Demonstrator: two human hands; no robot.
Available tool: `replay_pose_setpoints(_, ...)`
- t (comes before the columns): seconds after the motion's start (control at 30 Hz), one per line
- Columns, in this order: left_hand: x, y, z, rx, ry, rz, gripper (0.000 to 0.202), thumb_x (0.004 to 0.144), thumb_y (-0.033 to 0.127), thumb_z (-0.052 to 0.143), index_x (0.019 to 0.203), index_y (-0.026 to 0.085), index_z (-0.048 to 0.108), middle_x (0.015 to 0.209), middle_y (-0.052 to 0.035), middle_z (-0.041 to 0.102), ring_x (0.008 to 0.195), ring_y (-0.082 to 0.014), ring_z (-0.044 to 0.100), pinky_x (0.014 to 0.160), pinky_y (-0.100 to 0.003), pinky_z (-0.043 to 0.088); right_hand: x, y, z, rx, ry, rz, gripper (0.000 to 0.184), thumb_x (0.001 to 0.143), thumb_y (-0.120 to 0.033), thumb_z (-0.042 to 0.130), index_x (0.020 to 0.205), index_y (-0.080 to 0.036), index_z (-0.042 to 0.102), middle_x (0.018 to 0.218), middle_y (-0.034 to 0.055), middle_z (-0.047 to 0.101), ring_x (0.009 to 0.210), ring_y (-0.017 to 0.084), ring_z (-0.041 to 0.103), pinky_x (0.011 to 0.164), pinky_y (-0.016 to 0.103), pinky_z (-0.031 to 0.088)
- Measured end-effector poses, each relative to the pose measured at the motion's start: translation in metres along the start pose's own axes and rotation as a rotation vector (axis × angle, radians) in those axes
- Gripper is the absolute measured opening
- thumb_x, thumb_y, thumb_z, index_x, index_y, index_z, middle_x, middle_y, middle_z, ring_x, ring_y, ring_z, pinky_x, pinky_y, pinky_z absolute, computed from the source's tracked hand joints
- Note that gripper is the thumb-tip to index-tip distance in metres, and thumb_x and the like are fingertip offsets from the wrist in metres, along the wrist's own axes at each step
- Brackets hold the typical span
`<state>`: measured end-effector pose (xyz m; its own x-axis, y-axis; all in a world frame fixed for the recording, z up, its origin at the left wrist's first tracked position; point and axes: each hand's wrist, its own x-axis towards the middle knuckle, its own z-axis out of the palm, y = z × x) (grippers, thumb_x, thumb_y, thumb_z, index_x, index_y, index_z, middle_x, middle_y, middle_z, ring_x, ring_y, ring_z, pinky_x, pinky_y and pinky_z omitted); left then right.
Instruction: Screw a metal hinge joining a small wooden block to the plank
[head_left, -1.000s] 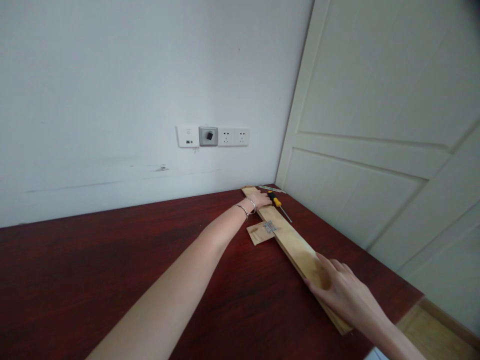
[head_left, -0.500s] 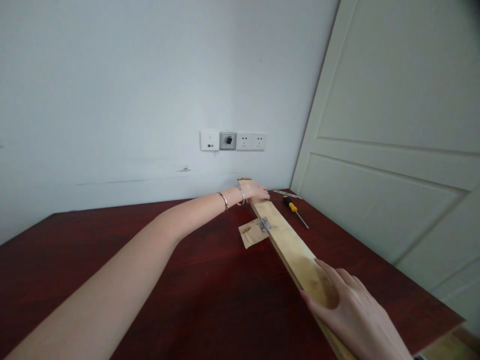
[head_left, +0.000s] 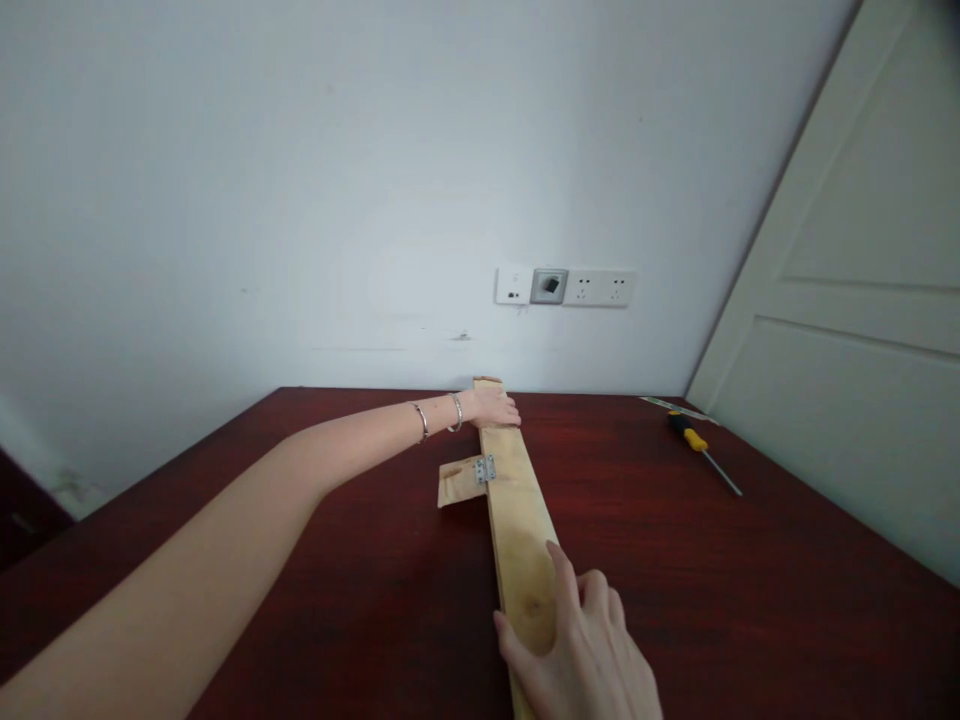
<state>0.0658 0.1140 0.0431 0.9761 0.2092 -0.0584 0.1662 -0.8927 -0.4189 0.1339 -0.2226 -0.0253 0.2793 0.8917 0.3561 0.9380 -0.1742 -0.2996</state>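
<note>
A long wooden board (head_left: 517, 500) lies on the dark red table, running from near me towards the wall. My left hand (head_left: 493, 407) reaches to its far end and grips across it, fingers over the right edge. Close to me, my right hand (head_left: 581, 640) holds the board by its sides, thumb on the left edge and fingers on the right. A metal hinge (head_left: 485, 469) joins the board's left edge to a small wooden piece (head_left: 460, 483), which sticks out to the left. Both palms hide parts of the board.
A yellow and black screwdriver (head_left: 697, 442) lies to the right on the table (head_left: 637, 560), near a thin flat strip (head_left: 675, 408). Behind stands a white wall with sockets (head_left: 600, 288). A pale panelled door (head_left: 847, 340) borders the right side.
The board has swung from slanting to nearly straight ahead, and both hands still hold it. The view has turned left, so the sockets and screwdriver appear farther right.
</note>
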Motion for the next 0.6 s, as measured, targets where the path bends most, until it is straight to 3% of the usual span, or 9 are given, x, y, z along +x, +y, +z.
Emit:
replay_pose_setpoints(0.1,-0.025,-0.002,0.012,-0.039,-0.029,0.091,0.051,0.066,0.001,0.064,0.109,0.027,0.057,0.119,-0.0041,0.061,0.115,-0.0173,0.050,0.087,-0.028,0.040,0.000,-0.019,0.006,0.004,-0.027,-0.016,0.058,0.074,-0.046,0.058,0.122,-0.016,0.051,0.084,0.0086,0.054,0.081,0.029,0.061,0.062,0.039,0.053)
replay_pose_setpoints(0.23,-0.041,-0.003,0.026,-0.058,-0.010,0.072,0.050,0.066,0.000,0.063,0.108,0.026,0.058,0.120,-0.0044,0.061,0.116,-0.0175,0.050,0.085,-0.027,0.042,-0.001,-0.032,0.013,0.006,-0.058,-0.021,0.054,0.074,-0.046,0.058,0.118,-0.015,0.054,0.087,0.0104,0.054,0.082,0.029,0.060,0.064,0.040,0.053)
replay_pose_setpoints(0.6,-0.034,0.008,0.037,-0.126,0.068,0.010,0.044,0.077,-0.001,0.052,0.106,0.031,0.060,0.122,-0.0012,0.061,0.120,-0.0143,0.049,0.095,-0.029,0.036,-0.008,-0.041,0.025,-0.020,-0.043,-0.069,0.061,0.076,-0.045,0.056,0.127,-0.014,0.046,0.090,0.0134,0.056,0.082,0.031,0.059,0.064,0.041,0.052)
